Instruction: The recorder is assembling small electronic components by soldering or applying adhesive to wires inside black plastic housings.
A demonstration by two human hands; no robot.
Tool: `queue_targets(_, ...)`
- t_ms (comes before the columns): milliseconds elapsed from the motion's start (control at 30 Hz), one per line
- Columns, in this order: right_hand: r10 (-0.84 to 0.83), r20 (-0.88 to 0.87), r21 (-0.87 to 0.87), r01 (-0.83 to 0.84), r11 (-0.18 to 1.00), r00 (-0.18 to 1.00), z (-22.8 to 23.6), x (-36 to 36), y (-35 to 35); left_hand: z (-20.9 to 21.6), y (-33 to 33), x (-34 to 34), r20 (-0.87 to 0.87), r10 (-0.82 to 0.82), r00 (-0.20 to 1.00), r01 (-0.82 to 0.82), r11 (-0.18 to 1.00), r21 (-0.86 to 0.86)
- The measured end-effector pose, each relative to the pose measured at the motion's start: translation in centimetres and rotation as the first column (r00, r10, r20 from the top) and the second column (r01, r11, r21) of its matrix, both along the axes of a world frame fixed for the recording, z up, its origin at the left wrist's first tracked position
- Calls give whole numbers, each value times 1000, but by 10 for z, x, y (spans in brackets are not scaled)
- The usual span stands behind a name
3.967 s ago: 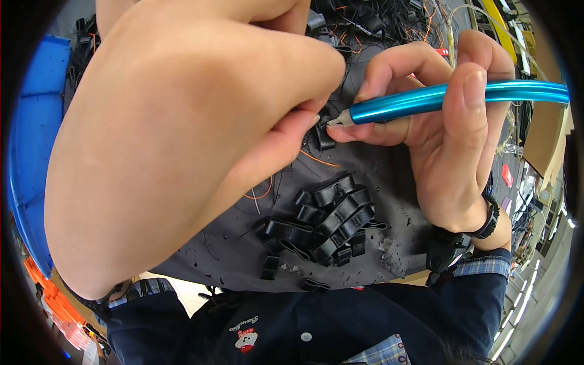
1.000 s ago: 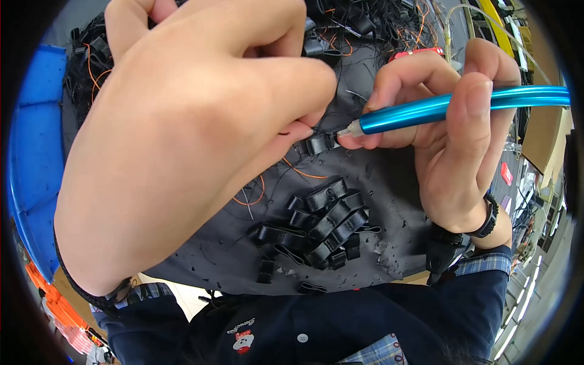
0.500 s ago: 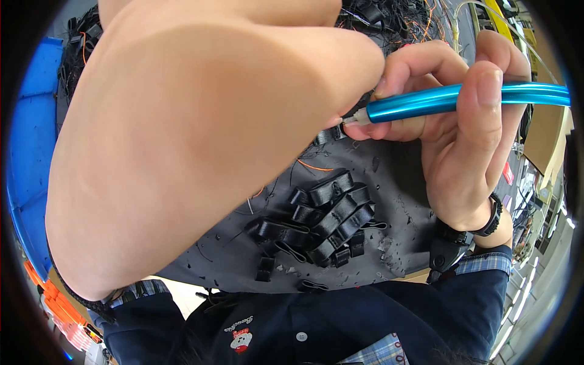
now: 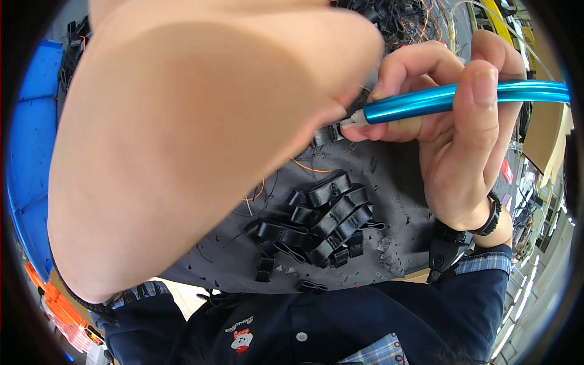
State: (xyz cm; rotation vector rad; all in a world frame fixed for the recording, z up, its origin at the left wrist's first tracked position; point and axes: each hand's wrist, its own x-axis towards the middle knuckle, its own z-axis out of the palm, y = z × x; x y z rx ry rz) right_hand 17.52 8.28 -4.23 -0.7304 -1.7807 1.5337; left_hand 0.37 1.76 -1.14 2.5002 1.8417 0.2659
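My left hand [image 4: 201, 121] fills the left and middle of the view, close up and partly blurred. Its fingers look bent, with the tips beside a looped black strip [image 4: 336, 132], but the palm side is turned away and hides what they grip. A shiny blue pen-like tool [image 4: 413, 104] with a pale tip lies in my right hand [image 4: 453, 140], thumb across its shaft and fingers closed beneath. The tool points left at my left fingertips. Below both hands, a pile of glossy black looped strips [image 4: 337, 213] rests on the dark work surface [image 4: 395, 182].
A blue bin [image 4: 36, 140] stands at the far left. Black strips tangled with orange threads [image 4: 420, 21] lie at the top. Cardboard [image 4: 547, 134] is at the right edge. Small black scraps are scattered over the work surface, near a black buckle-like piece [image 4: 447, 252].
My left hand has shifted slightly up, its fingertips parting a little from the tool's tip. My right hand and the blue tool have moved marginally left.
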Motion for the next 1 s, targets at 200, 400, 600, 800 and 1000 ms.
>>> queue_targets(200, -196, -78, -259, 170, 951, 977, -6, -1, 6, -6, 5, -4, 3, 171, 985, -170, 979, 113)
queue_targets(400, -126, -195, -409, 37, 912, 973, 2, 2, 13, -13, -5, 20, 257, 44, 965, -77, 990, 118)
queue_targets(600, -199, -294, -499, 28, 866, 935, 1, 4, 18, 10, -11, 2, 301, -68, 951, 127, 975, -180)
queue_targets(800, -220, -292, -567, 17, 824, 931, 3, 1, 20, 5, -1, 6, 137, 92, 986, -101, 993, 55)
queue_targets(1000, -208, -297, -536, 18, 844, 932, 1, 0, 20, -10, 10, 5, -12, 142, 990, -137, 971, 195)
